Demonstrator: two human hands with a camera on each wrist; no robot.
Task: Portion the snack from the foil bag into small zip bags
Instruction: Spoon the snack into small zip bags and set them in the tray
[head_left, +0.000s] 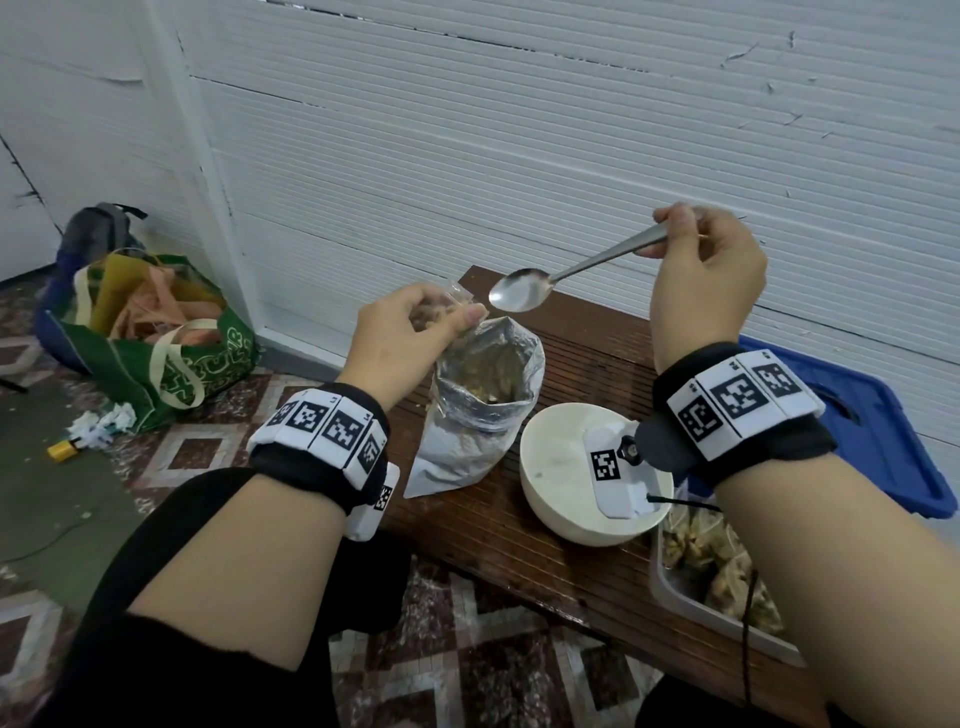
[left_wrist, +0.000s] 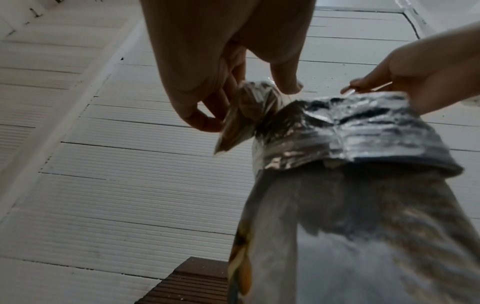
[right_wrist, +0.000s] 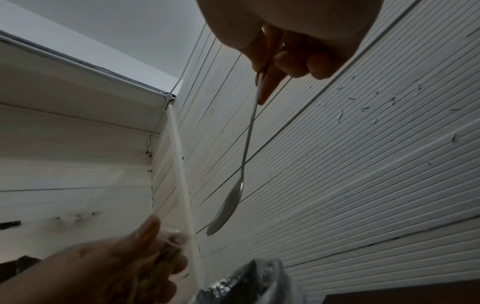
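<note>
Above foil bag (head_left: 475, 410), empty spoon (head_left: 522, 293)

white ribbed wall panels (head_left: 519, 130) behind a dark slatted wooden bench (head_left: 587, 358) on patterned tile floor (head_left: 218, 447).

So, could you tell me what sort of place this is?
Probably an informal home or storeroom corner: a low wooden bench against a white ribbed panel wall, patterned floor tiles, a shopping bag on the floor.

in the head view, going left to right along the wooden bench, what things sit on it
foil bag → white bowl → clear tray of filled zip bags, which runs off the right edge of the head view. The blue lid lies behind the bench at the right, so I leave it out.
</note>
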